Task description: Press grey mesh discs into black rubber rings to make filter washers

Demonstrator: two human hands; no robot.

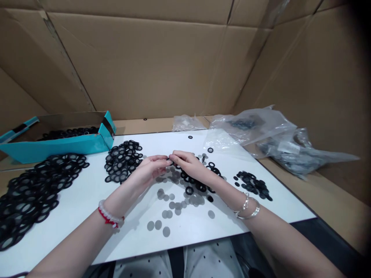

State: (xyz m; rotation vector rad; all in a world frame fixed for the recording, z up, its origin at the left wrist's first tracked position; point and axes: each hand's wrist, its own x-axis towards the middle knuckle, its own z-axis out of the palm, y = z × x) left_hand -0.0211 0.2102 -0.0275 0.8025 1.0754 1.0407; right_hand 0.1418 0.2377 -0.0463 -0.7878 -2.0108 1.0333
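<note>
My left hand [151, 166] and my right hand [188, 164] meet over the middle of the white board, fingertips together. Both are closed in a pinch on a small black ring [170, 162], mostly covered by the fingers. Below and behind my right hand lies a loose heap of black rings [199, 185]. Thin grey mesh discs [178, 206] are scattered under and in front of the hands. Left of my left hand is a pile of black rings with grey mesh in them [121, 162].
A larger pile of mesh-filled black rings [34, 189] spreads at far left, before a blue-edged cardboard box [58, 145] holding more. Small black discs [253, 184] lie at right. Clear plastic bags [301, 154] rest at back right. Cardboard walls [145, 58] enclose the white board [136, 239].
</note>
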